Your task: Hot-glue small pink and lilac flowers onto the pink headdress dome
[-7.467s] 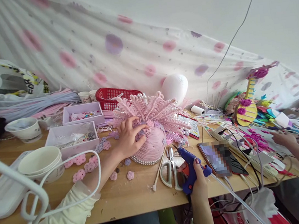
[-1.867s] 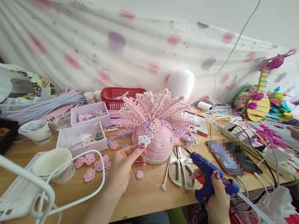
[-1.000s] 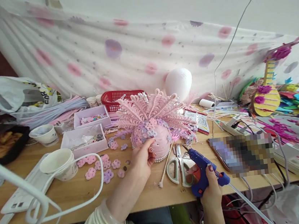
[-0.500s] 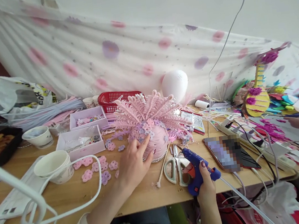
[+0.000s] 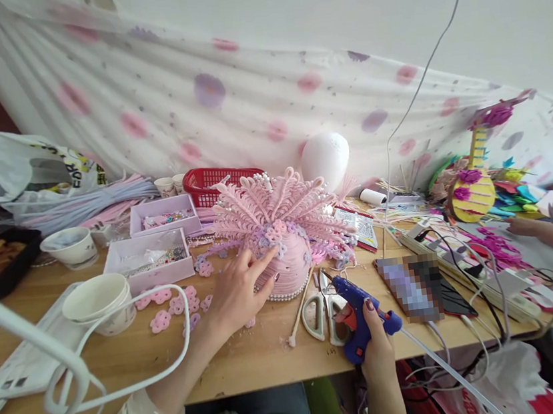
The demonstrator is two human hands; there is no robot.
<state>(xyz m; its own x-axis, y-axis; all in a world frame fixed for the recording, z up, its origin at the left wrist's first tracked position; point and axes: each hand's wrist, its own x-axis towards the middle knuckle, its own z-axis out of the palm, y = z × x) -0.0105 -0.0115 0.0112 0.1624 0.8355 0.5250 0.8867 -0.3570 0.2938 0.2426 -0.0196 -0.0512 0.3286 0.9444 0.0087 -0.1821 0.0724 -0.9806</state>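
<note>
A round pink form [image 5: 294,262], wound with yarn and edged with white beads, stands upright before me, topped by a fan of fuzzy pink plumes [image 5: 278,197]. Small pink and lilac flowers [image 5: 275,230] cluster on its front. My left hand [image 5: 236,289] has its fingers apart, with the index fingertip at a lilac flower on the front of the form. In my right hand [image 5: 378,345] is a blue hot glue gun [image 5: 357,311], its nozzle pointing up and left. Scissors [image 5: 314,316] lie between the gun and the form. Loose crocheted-looking flowers [image 5: 161,320] lie left of my left hand.
White cables [image 5: 186,352] loop across the front left, beside paper cups [image 5: 97,303]. Lilac boxes [image 5: 160,268] and a red basket [image 5: 203,186] sit behind. Phones [image 5: 410,288] and a power strip [image 5: 470,270] lie right. Another person's hand [image 5: 526,228] is at far right.
My left hand has shifted slightly left, its index finger still at the form's front flowers. The other person's hand has moved left. My right hand still holds the glue gun in nearly the same place.
</note>
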